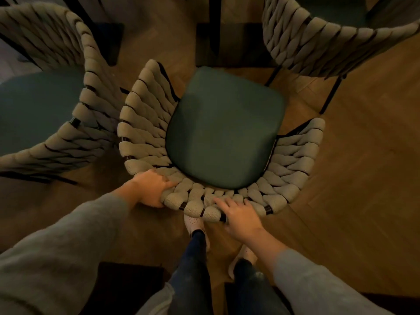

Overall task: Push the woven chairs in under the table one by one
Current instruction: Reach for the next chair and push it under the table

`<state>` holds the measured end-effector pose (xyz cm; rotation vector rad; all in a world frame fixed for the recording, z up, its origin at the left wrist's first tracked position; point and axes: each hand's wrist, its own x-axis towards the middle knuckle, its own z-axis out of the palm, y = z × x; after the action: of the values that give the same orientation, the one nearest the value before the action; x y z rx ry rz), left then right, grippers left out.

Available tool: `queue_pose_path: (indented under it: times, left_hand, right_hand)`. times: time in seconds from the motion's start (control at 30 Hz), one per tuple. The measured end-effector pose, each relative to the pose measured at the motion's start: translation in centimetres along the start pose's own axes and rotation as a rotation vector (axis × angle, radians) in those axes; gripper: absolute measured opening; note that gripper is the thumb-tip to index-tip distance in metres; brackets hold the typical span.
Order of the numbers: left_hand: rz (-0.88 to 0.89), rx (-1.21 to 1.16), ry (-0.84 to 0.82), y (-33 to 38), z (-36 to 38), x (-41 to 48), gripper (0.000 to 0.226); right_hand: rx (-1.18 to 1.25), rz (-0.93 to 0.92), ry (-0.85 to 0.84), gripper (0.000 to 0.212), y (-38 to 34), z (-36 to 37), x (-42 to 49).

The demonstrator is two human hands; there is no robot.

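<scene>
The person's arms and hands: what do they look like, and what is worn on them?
Both arms are in loose, plain grey long sleeves: the left sleeve reaches the wrist, the right sleeve stops a little above it. The left hand and right hand are bare: no gloves, rings or watch show.

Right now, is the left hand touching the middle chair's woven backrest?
Touching. The head view shows the left hand gripping the rim of the woven backrest, with its thumb over the weave, its fingers wrapped beneath, and no gap.
</scene>
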<state>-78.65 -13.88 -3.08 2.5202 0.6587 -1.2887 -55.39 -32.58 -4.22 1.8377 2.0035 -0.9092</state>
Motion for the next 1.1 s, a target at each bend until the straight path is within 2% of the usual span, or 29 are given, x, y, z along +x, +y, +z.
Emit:
queue_pose_path:
  times: [0.1,0.27,0.5,0.63,0.73,0.87,1.1]
  left_hand:
    - [-0.028,-0.069,0.038,1.1,0.4,0.0,0.062]
    - [-0.071,-0.166,0.119,4.2,2.5,-1.5,0.046]
    - [-0.072,-0.264,0.196,7.3,3.1,-2.3,0.042]
    - [-0.06,-0.272,0.268,6.4,1.6,-1.6,0.049]
    - [-0.04,-0.263,0.259,4.6,1.4,-1.1,0.053]
    - [-0.117,-0.222,0.232,2.5,0.3,0.6,0.054]
    - [-0.118,-0.203,0.292,-2.4,-3.5,2.9,0.049]
  right_hand:
    - [0.034,0.012,0.025,0.062,-0.1,0.3,0.9]
    - [0.055,-0.077,-0.012,0.062,1.7,1.7,-0.8]
    - [-0.033,-0.193,-0.063,0.06,4.6,0.1,-0.9]
    - [-0.114,-0.189,-0.065,0.058,6.4,-2.8,0.9]
    - [-0.144,-0.185,-0.048,0.054,7.5,-5.1,2.4]
    - [-0.227,-0.141,-0.044,0.047,8.3,-7.9,5.4]
    - [-0.328,-0.007,-0.05,0.039,8.2,-12.4,11.2]
